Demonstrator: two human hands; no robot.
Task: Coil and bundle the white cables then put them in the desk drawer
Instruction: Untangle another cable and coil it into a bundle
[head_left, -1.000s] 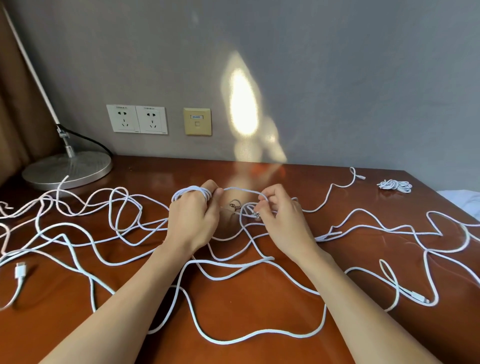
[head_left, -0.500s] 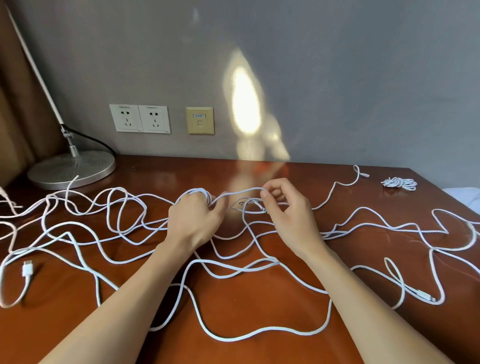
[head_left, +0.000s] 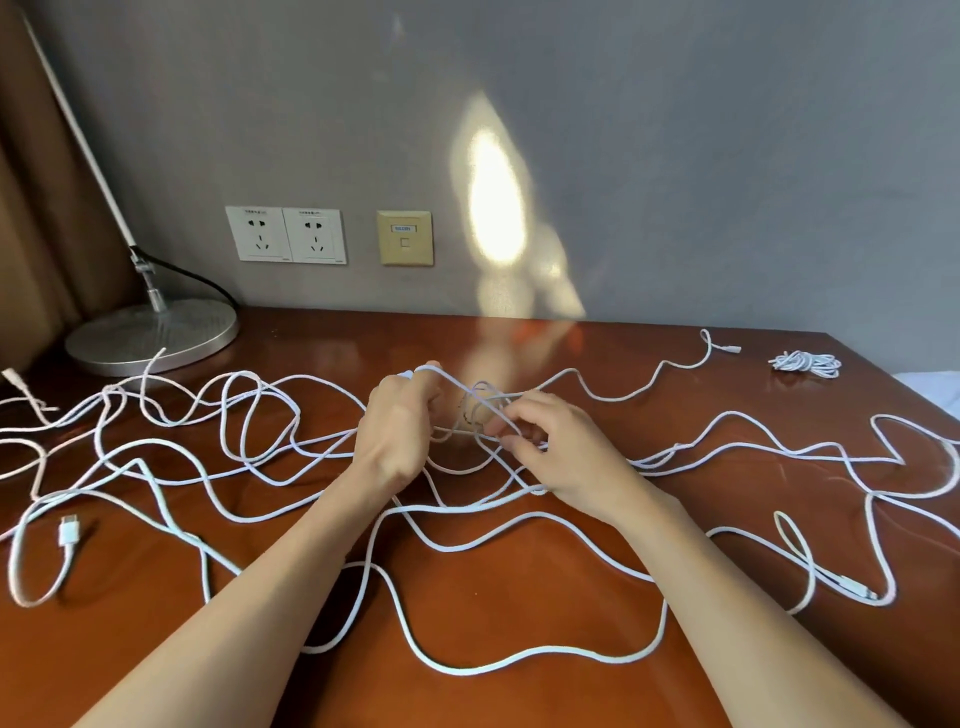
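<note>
Long white cables (head_left: 218, 457) sprawl in loose loops over the brown desk (head_left: 519, 587). My left hand (head_left: 395, 436) is at the middle of the desk with turns of white cable wound around its fingers. My right hand (head_left: 561, 457) is just to its right, pinching a strand of the same cable between thumb and fingers. The strand crosses from one hand to the other. A small coiled white cable bundle (head_left: 804, 362) lies at the far right of the desk. No drawer is in view.
A desk lamp with a round metal base (head_left: 153, 335) stands at the back left, its black cord beside it. Two wall sockets (head_left: 285, 235) and a data port (head_left: 405, 238) sit on the grey wall. A USB plug end (head_left: 68, 531) lies at left.
My right hand has dropped lower and closer to the desk, drawing the strand down. The left hand has tilted, its wound fingers pointing up. The view has shifted slightly.
</note>
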